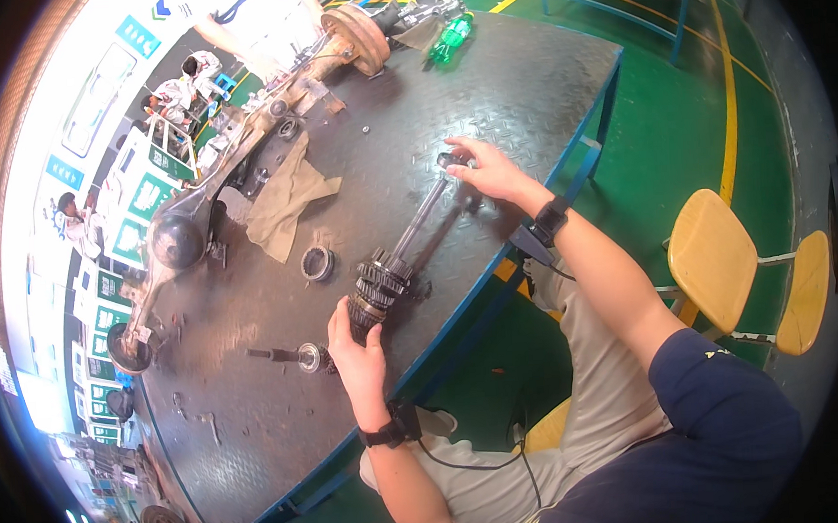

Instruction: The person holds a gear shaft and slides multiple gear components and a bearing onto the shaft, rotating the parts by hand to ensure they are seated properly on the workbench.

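A gear shaft (381, 280) with several toothed gears and a long bare rod (422, 219) lies slanted over the metal-topped table. At its geared end, my left hand (358, 358) curls its thumb and fingers around the lowest gears. My right hand (490, 170) pinches a small dark round part (451, 158) at the rod's far tip; whether that part is loose or fixed on the rod, I cannot tell. Left of the gears rests a loose toothed ring (317, 263). Beside my left hand lies a short shaft with a bearing (309, 357).
A brown cloth (290, 202) lies on the table (486, 81). Along its far left side stretches a rusty axle housing (180, 239) with a drum (358, 40). A green bottle (451, 40) lies at the back. Yellow chairs (713, 258) stand at right; people sit in the background.
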`<state>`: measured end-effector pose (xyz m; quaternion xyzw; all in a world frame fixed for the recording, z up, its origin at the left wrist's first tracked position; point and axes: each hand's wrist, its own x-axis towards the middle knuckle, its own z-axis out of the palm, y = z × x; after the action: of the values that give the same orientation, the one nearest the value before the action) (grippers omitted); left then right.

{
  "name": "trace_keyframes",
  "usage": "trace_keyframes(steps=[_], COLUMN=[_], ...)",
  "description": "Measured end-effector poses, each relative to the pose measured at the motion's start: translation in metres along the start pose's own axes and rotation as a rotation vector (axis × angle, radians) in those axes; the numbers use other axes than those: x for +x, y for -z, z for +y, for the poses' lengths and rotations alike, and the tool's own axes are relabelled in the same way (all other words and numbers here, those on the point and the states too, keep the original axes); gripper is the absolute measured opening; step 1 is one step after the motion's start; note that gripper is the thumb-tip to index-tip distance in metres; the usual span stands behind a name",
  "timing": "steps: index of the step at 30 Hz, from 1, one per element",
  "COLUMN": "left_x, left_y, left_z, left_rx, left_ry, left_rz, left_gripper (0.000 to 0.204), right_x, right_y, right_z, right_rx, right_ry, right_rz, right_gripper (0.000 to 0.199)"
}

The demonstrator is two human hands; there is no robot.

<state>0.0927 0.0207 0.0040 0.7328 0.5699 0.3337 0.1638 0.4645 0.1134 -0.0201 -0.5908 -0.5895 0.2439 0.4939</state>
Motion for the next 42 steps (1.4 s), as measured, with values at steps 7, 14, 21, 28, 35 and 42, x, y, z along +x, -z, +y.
trace_keyframes(steps=[7, 14, 21, 28, 35, 42], left_x=[0.002, 0.001, 0.000, 0.001, 0.000, 0.000], left_y=[0.001, 0.001, 0.001, 0.001, 0.002, 0.000], left_z=[0.000, 0.000, -0.001, 0.000, -0.002, 0.002], left_rx=[0.025, 0.030, 0.008, 0.007, 0.022, 0.002], left_ry=[-0.004, 0.000, -0.008, 0.004, 0.019, 0.029], left_rz=[0.009, 0.010, 0.003, -0.001, 0.005, -0.002], left_gripper=[0.072, 0.072, 0.070, 0.070, 0.073, 0.071], right_x=[-0.005, -0.014, -0.017, -0.016, -0.032, -0.040], right_y=[-0.018, -0.024, -0.018, -0.041, -0.062, -0.070], right_z=[0.005, -0.017, -0.013, -0.018, -0.041, -0.046], right_rx=[0.127, -0.108, -0.295, -0.390, -0.403, -0.357], right_ry=[-0.005, 0.071, 0.407, 0.526, 0.708, 0.683], right_rz=[-0.120, -0.212, -0.168, -0.124, -0.099, -0.198], right_gripper=[0.051, 0.058, 0.068, 0.055, 0.052, 0.053])
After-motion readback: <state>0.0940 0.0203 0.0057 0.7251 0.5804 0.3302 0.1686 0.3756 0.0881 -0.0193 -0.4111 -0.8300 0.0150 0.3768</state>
